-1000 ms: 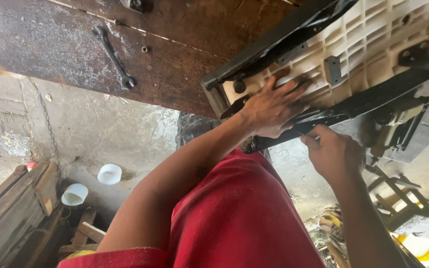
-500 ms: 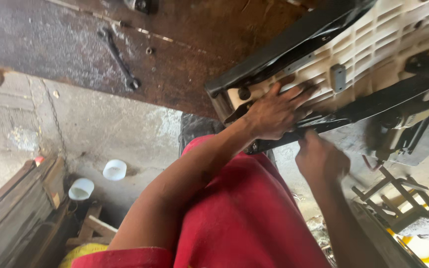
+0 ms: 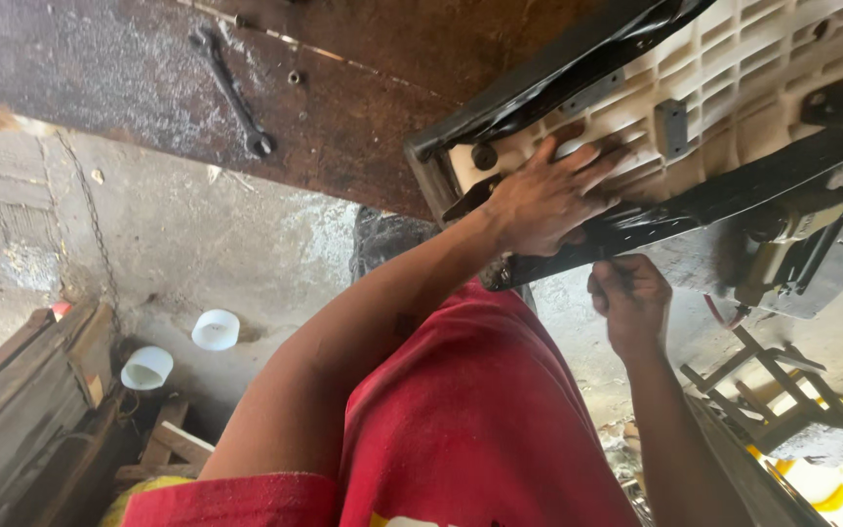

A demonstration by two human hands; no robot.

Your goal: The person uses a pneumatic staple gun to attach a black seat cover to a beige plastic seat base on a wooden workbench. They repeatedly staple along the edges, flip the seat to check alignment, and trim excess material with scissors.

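While the left hand (image 3: 548, 200) lies flat with fingers spread on the cream ribbed plastic underside of an upturned seat (image 3: 724, 88), its palm presses near the black cover edge (image 3: 695, 210) wrapped along the seat's rim. Just below, the right hand (image 3: 628, 298) has its fingers pinched together on that black edge; what it pinches beyond the cover I cannot tell. One end of the seat rests on a dark, rusty metal table (image 3: 148, 88), where a spanner (image 3: 234, 93) and a small nut (image 3: 295, 76) lie well apart from the hands. Two white cups (image 3: 182, 346) sit on the concrete floor beside stacked wooden planks (image 3: 31, 410).
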